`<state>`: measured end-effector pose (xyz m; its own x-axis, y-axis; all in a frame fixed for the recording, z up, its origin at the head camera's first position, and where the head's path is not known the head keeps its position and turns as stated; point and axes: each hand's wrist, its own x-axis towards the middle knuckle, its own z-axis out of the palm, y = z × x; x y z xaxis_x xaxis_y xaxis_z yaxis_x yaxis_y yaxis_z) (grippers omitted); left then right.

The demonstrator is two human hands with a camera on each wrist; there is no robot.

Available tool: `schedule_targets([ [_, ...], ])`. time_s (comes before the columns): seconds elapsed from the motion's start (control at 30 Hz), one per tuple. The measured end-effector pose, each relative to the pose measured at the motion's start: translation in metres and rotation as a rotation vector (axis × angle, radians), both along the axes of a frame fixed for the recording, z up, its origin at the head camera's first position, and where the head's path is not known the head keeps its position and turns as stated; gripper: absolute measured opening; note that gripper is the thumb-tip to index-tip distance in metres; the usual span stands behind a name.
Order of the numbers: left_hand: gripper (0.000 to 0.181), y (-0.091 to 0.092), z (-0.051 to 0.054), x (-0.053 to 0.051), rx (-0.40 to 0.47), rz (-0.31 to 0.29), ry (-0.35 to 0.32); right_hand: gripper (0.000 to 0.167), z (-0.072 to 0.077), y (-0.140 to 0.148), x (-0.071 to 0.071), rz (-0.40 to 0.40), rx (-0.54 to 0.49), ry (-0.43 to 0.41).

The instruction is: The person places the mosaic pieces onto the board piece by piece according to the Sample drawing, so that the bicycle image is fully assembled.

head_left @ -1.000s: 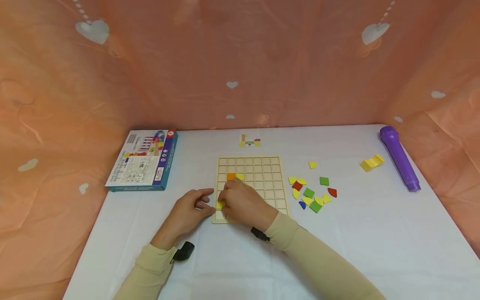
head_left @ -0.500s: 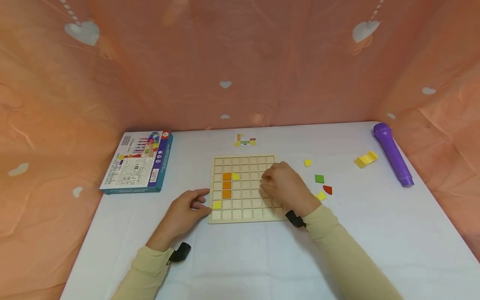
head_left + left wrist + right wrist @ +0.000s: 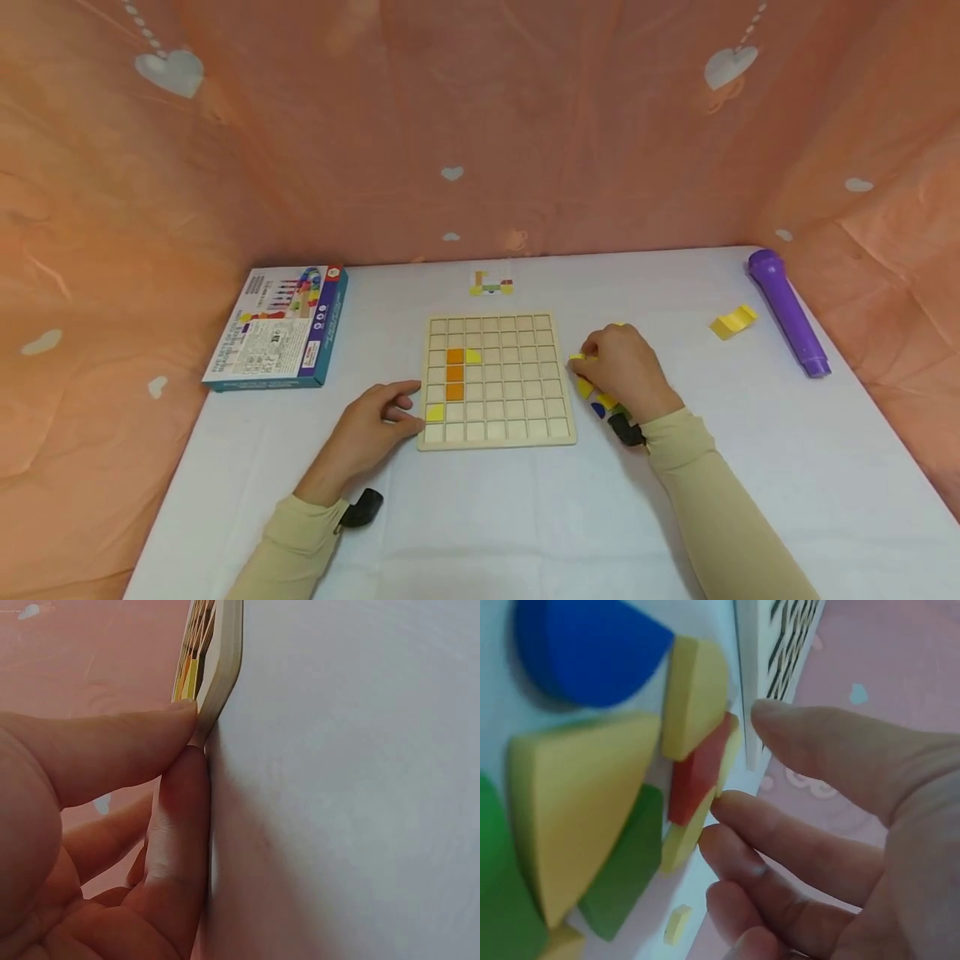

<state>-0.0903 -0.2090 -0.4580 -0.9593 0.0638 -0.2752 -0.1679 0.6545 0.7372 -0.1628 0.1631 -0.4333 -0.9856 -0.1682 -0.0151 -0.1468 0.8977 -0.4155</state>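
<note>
A wooden grid board (image 3: 517, 389) lies flat on the table. In it sit a column of orange squares (image 3: 454, 374), a yellow rounded tile (image 3: 473, 357) at their top right, and another yellow tile (image 3: 434, 413) lower left. My left hand (image 3: 367, 433) rests thumb and finger against the board's left edge. My right hand (image 3: 630, 371) is over the loose tiles right of the board, its thumb apart from its fingers. The right wrist view has its fingertips at yellow tiles around a red tile (image 3: 697, 772), near a blue half-round tile (image 3: 585, 652) and a green tile (image 3: 626, 862).
A small picture card (image 3: 491, 278) lies behind the board. The box (image 3: 277, 329) is at the back left. At the right are a yellow wavy piece (image 3: 733, 322) and a purple microphone-shaped tube (image 3: 789, 315). A peach curtain (image 3: 480, 125) stands behind the table.
My right hand has moved from the board's left part, rightward across it, to the loose tiles. This uncovers the orange column and the yellow tiles. The left hand stays at the board's edge.
</note>
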Motion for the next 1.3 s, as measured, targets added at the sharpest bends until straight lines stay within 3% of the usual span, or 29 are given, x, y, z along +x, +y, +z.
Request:
schedule_targets([
  [0.3,0.058,0.001,0.000,0.002,0.000,0.004,0.017,0.022,-0.005,-0.003,-0.004,0.002,-0.006,-0.055],
  [0.77,0.058,0.001,0.000,0.002,0.005,-0.002,0.027,0.021,-0.004,-0.005,-0.005,0.044,-0.003,-0.021],
  [1.0,0.058,0.001,-0.003,0.001,-0.005,-0.010,0.033,0.024,-0.001,-0.012,0.000,0.041,-0.025,-0.024],
  [1.3,0.058,0.001,-0.003,0.001,-0.010,-0.006,0.032,0.022,0.007,-0.044,0.012,0.123,-0.026,0.017],
])
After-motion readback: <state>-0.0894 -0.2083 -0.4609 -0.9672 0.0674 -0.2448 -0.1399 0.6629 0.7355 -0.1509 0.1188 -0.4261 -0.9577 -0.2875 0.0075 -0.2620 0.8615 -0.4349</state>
